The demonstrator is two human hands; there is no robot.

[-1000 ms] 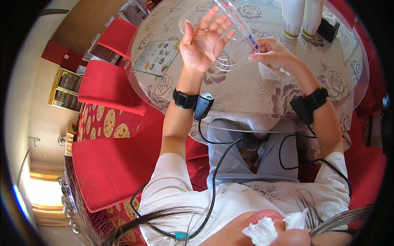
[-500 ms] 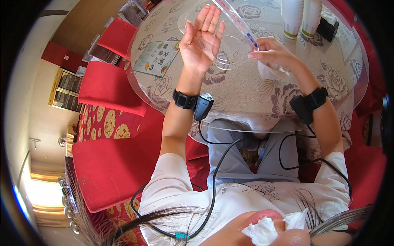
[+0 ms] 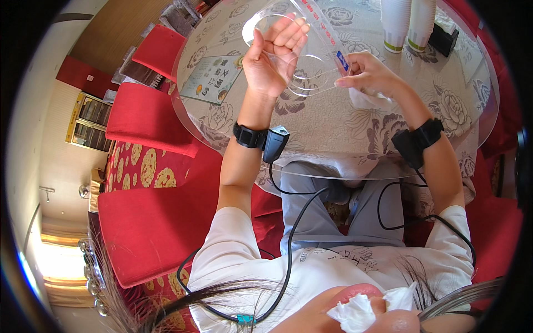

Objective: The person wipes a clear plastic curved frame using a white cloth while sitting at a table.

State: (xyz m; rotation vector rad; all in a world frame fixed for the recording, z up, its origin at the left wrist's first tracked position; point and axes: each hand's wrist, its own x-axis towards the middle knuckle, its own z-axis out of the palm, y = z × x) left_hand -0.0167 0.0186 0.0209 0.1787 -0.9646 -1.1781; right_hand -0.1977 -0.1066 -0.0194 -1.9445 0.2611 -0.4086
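In my right hand point(image 3: 373, 76) is a clear plastic holder point(image 3: 323, 38) with round cut-outs, red print and a blue label point(image 3: 342, 60) along one side. My thumb and fingers pinch its near right end; the rest slants up and away to the left. My left hand point(image 3: 272, 67) is palm up with fingers loosely bent and apart, gripping nothing. Its fingers overlap the holder's rings; I cannot tell whether they touch. Beneath my right hand shows a white crumpled tissue point(image 3: 367, 101); whether it is held or lying on the table is unclear.
A patterned cloth covers the round table point(image 3: 333, 130) under a clear top. A printed card point(image 3: 211, 80) lies at left. Stacked paper cups point(image 3: 395, 28) and a black tissue box point(image 3: 443, 41) stand at the far right. Red chairs point(image 3: 147, 119) line the left side.
The plastic holder has turned from nearly edge-on to show more of its broad face. My left fingers have bent a little more and shifted slightly right. My right hand keeps its pinch.
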